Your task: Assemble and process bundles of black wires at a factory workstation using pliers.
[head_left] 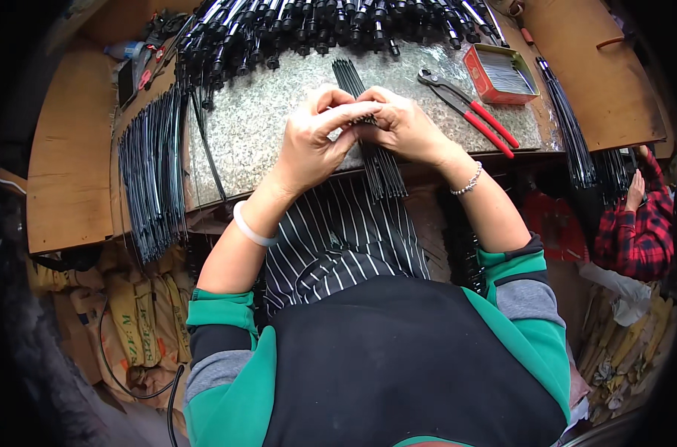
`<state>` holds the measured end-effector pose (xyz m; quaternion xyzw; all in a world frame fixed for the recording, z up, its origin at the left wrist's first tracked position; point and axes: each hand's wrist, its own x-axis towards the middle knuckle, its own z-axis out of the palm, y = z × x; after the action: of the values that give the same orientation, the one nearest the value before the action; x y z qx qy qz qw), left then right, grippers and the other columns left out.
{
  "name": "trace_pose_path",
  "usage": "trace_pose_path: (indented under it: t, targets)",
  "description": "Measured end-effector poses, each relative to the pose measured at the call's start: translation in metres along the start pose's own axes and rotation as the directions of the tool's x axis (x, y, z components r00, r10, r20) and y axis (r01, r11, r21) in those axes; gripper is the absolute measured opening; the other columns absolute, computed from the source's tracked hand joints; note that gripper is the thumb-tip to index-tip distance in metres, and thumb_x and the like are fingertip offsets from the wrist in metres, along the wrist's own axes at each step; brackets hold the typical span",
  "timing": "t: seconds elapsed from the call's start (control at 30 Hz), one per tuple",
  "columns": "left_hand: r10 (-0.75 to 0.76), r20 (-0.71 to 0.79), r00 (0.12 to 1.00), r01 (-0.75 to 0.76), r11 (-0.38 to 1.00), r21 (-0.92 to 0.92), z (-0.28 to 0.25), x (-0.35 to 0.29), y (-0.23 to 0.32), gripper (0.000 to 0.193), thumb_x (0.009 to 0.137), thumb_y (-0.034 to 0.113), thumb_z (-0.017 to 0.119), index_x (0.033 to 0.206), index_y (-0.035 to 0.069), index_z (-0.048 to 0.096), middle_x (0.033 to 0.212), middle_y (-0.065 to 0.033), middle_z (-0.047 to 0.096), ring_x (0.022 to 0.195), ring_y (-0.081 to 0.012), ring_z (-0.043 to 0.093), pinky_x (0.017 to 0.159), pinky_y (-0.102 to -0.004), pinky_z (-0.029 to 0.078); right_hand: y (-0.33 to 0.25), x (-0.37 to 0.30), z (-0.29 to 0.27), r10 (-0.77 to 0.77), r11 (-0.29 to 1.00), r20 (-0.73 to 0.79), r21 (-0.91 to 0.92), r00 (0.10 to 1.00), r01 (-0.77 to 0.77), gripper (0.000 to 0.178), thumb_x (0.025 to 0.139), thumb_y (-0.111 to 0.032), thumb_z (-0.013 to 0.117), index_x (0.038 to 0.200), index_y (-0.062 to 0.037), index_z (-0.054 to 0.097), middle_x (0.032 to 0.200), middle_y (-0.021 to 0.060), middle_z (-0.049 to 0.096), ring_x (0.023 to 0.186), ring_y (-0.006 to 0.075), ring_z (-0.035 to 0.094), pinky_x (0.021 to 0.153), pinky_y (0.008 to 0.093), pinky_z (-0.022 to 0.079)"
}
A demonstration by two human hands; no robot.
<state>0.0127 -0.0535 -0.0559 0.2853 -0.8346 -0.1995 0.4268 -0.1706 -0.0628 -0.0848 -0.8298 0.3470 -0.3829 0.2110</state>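
Black rods [385, 170] are already bunched, gripped between left hand [314, 141] and right hand [409, 130]; the left-side pile [152, 171] seems still waiting.

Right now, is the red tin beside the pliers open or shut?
Open: no lid covers the tin, and thin pale rods show inside.

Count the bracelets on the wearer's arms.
2: a white band around the left forearm and a silver bracelet around the right wrist. Any under the sleeves would be hidden.
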Motion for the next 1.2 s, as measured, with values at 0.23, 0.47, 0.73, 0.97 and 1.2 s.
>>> trace_pose_path:
  t: [0.23,0.47,0.73,0.97,1.2]
  targets:
    - [0.294,-0.111,0.949,-0.308,0.94,-0.149,0.003,0.002,0.011,0.032,0.065,0.013,0.076,0.096,0.009,0.068,0.12,-0.016,0.045,0.104,-0.0259,0.054,0.083,-0.0338,0.049,0.009,-0.004,0.0,0.068,0.997,0.062,-0.048,0.996,-0.065,0.019,0.074,-0.008,0.064,0.093,-0.0101,0.066,0.083,0.0079,0.059,0.074,0.0231,0.061,0.064,0.0323,0.049]
    - [0.222,0.014,0.975,-0.213,0.951,-0.224,0.022,0.006,0.004,0.048,0.064,-0.017,0.05,0.1,0.008,0.068,0.104,-0.0124,0.06,0.094,-0.0252,0.062,0.083,-0.0324,0.05,0.009,-0.012,-0.022,0.208,0.977,0.075,0.042,0.975,-0.211,0.03,0.07,-0.009,0.065,0.1,-0.0053,0.062,0.084,0.0121,0.062,0.074,0.0247,0.062,0.066,0.0306,0.05]
    - [0.198,0.034,0.98,-0.191,0.97,-0.151,0.031,0.005,0.006,0.053,0.061,-0.02,0.044,0.102,0.005,0.066,0.108,-0.0144,0.061,0.097,-0.0266,0.061,0.084,-0.0325,0.05,0.016,-0.019,-0.127,0.392,0.874,-0.262,-0.195,0.882,-0.446,0.016,0.079,-0.011,0.064,0.091,0.0006,0.066,0.088,0.0061,0.064,0.073,0.0121,0.061,0.066,0.0255,0.049]
    - [0.19,0.026,0.981,-0.177,0.949,-0.259,0.042,0.004,0.001,0.05,0.063,-0.019,0.046,0.102,0.005,0.066,0.109,-0.0139,0.061,0.099,-0.0275,0.061,0.086,-0.0336,0.049,0.088,-0.031,-0.18,0.373,0.663,-0.034,-0.689,0.927,-0.292,0.017,0.077,-0.015,0.064,0.087,-0.0015,0.066,0.085,0.0087,0.063,0.079,0.0211,0.057,0.076,0.0316,0.046]
    - [0.245,-0.032,0.969,-0.245,0.942,-0.227,0.051,0.006,-0.002,0.054,0.059,-0.014,0.047,0.101,0.012,0.068,0.108,-0.0097,0.063,0.096,-0.0257,0.062,0.088,-0.0355,0.049,0.059,-0.037,-0.173,0.064,0.778,-0.175,-0.608,0.983,-0.159,0.01,0.077,-0.008,0.063,0.084,-0.0003,0.065,0.083,0.0082,0.061,0.077,0.0199,0.056,0.073,0.0292,0.045]
